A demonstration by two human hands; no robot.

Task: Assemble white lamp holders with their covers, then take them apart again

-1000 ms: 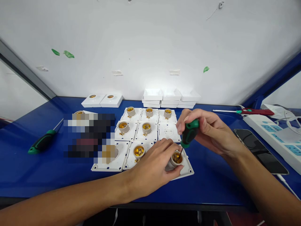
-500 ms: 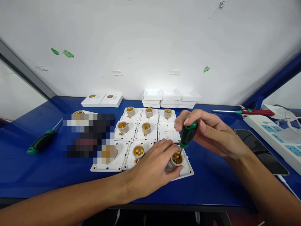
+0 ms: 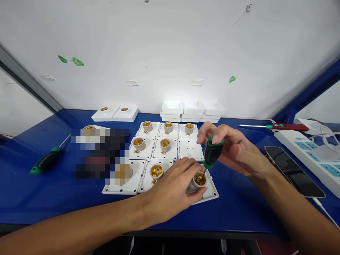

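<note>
My left hand [image 3: 175,186] is closed around a lamp socket [image 3: 199,179] with a brass-coloured inside, set on a square white base plate [image 3: 212,189] at the near right of the rows. A short screwdriver [image 3: 214,152] with a green and black handle stands nearly upright, its shaft reaching down into that socket; the tip is hidden. The fingers of my right hand [image 3: 228,145] pinch the top of its handle. Beside my left hand lies another plate with a brass-lined socket [image 3: 156,171]. A plate without a socket [image 3: 190,148] sits just behind.
More socketed plates [image 3: 147,128] form rows behind. White box covers [image 3: 172,106] are stacked along the wall, with two finished-looking white holders [image 3: 125,113] leftward. A second screwdriver [image 3: 47,160] lies left, near a pixelated patch. Right are a red-handled tool [image 3: 289,126], phone [image 3: 294,171] and power strip [image 3: 313,152].
My right hand's fingers have shifted on the handle, now showing more of its green top. The left hand and the socket have stayed put.
</note>
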